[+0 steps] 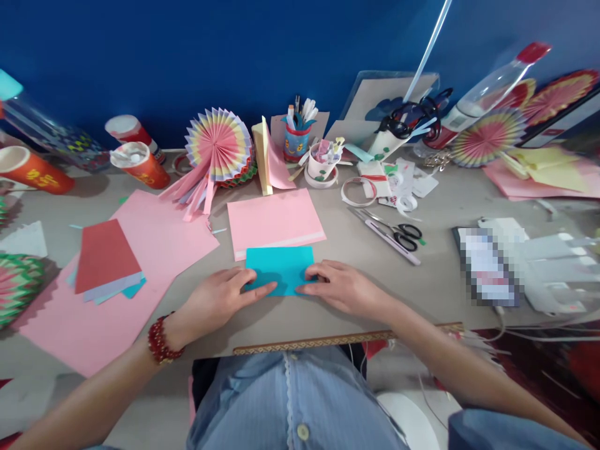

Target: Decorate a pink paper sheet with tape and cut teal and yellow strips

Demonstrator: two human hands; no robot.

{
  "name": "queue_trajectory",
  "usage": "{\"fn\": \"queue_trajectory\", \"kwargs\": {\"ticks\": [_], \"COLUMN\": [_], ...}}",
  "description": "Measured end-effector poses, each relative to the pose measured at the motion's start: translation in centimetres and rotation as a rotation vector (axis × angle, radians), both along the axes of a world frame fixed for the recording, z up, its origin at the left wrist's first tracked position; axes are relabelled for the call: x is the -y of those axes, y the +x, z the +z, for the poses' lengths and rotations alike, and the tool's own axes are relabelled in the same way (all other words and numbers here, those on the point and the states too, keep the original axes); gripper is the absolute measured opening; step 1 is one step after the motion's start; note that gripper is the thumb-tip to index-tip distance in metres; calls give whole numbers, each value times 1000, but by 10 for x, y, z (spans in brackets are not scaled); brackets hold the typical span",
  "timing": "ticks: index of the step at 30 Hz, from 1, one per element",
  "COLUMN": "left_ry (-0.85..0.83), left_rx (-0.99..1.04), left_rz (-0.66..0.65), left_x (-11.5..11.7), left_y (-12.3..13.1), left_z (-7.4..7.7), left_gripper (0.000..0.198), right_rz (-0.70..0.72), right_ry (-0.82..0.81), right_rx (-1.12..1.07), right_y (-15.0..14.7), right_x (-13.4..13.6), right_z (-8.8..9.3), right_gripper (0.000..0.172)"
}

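Observation:
A bright blue sheet of paper (pixel 280 265), apparently folded into a rectangle, lies in front of me near the table's edge. My left hand (pixel 227 290) grips its left end, the thumb lying along the lower edge and the other fingers curled at the side. At the right end my right hand (pixel 340 286) holds the paper the same way, thumb at the lower corner. Just beyond, a pink sheet of paper (pixel 276 219) lies flat with a paler strip along its near edge; the blue paper's far edge touches or nearly touches it.
Left lie a large pink sheet (pixel 159 231) and stacked red paper (pixel 107 256). A paper rosette (pixel 218 147), cups and a pen holder (pixel 296 142) line the back. Rightward are scissors (pixel 398 232), a utility knife (pixel 391 242), a tape roll (pixel 359 192) and a phone (pixel 487 265).

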State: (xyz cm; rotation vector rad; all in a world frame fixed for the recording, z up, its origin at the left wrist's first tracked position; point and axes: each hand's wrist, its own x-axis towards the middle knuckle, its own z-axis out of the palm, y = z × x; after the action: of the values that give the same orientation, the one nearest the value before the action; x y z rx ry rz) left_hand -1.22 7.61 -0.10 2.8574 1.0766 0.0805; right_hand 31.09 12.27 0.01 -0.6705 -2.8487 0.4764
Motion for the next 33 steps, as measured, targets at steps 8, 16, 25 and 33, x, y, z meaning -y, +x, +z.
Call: {"fn": "queue_trajectory", "kwargs": {"ticks": [8, 16, 25, 33], "left_ry": [33, -27, -58, -29], "left_rx": [-121, 33, -9, -23], "left_rz": [-70, -24, -42, 53], "left_x": [0, 13, 32, 45], "left_y": [1, 34, 23, 6], "left_z": [7, 14, 0, -2], "left_gripper": [53, 48, 99, 95], "right_rz": [49, 34, -48, -225], "right_ry": [212, 216, 234, 124], "right_rx": [102, 134, 141, 55], "right_y": [3, 0, 3, 26], "right_x": [7, 15, 26, 55], "right_z": [-5, 4, -1, -10], "right_gripper": [37, 39, 43, 56]}}
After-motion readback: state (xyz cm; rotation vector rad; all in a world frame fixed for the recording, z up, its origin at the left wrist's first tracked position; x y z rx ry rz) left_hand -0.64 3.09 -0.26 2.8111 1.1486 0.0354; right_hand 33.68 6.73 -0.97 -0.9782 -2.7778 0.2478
